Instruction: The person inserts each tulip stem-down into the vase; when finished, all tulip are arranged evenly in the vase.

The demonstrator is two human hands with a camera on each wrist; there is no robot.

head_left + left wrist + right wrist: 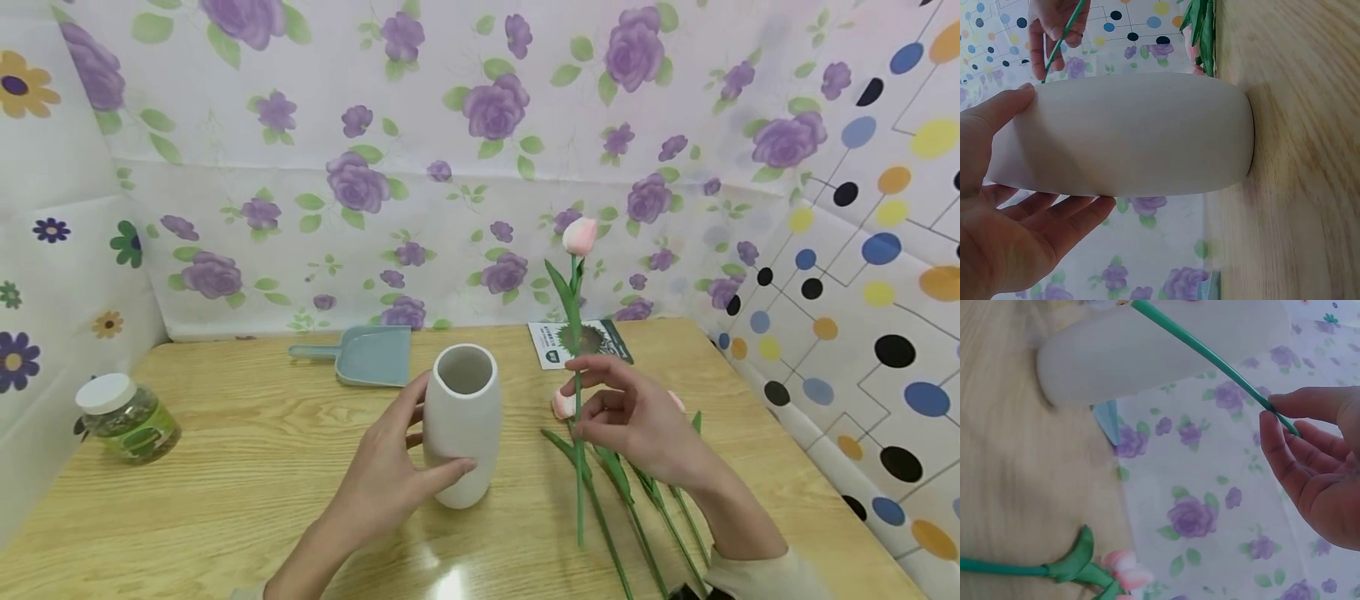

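Pinching a green stem point(580, 500), the right grip point(637, 415) holds a pink tulip point(580, 237) upright above the bench point(247, 433), near the white vase point(467, 425) the left grip point(393, 477) curls around. The tulip looks light and bendy, best held mid-stem; the vase looks smooth, maybe breakable. Flowery cloth point(442, 221) is behind

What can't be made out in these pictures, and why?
Vase, head view: inside bottom hidden by its near wall.
Lying tulips, head view: some stem ends cut off by the bottom edge.
Held tulip, left wrist view: bloom cut off by the top edge.
Card, head view: fine print too small to read.
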